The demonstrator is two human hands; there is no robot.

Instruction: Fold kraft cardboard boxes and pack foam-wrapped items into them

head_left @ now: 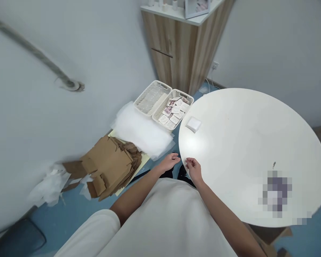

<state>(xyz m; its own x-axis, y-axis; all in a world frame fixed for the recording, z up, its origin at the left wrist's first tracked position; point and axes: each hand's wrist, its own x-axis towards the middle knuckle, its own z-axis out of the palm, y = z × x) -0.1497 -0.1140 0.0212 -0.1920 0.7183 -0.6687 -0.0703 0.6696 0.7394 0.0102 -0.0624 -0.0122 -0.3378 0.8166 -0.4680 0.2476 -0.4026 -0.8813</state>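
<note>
My left hand [170, 161] is in front of my body, just off the near left edge of the round white table [246, 142]. Its fingers are stretched out with nothing in them. Over that same edge is my right hand [194, 170], its fingers loosely bent and a little apart, with no object visible in it. The two hands face each other without touching. Farther up the table lies a small stack of white square pieces [194, 124], apart from both hands.
Left of the table are a white basket [160, 120] of printed cards [173, 110] and another basket [137, 101] of clear plastic items. Translucent sheets [141, 130] and flattened cardboard boxes [112, 164] lie nearby. A wooden cabinet [176, 46] stands behind. Pixelation hides something on the table's right.
</note>
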